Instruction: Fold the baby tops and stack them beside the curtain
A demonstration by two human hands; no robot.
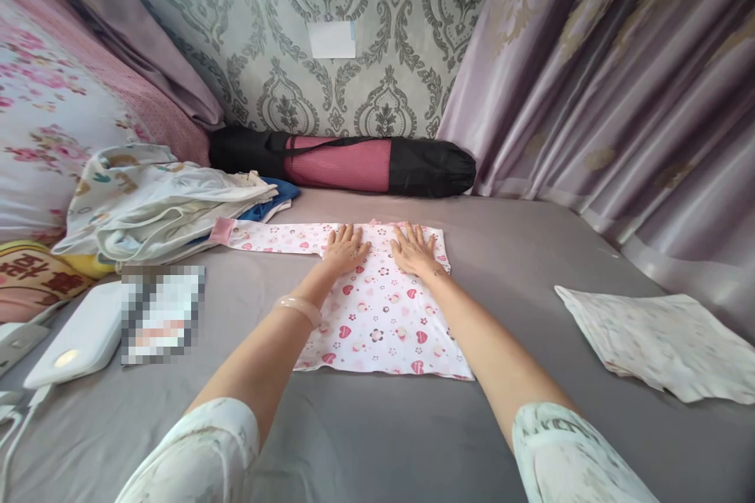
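Note:
A white long-sleeved child's shirt with pink hearts and flowers lies flat on the grey sheet. Its left sleeve stretches out to the left and ends in a pink cuff. On the right side no sleeve sticks out; it seems folded in across the top. My left hand rests flat near the shirt's left shoulder, fingers spread. Palm down, my right hand presses near the right shoulder, its fingers also apart. Neither hand grips the fabric.
Piled clothes touch or nearly touch the pink cuff. A folded pale cloth lies at the right. A white power bank with a cable and a blurred packet lie at the left. A black-and-red roll bag lies along the wall.

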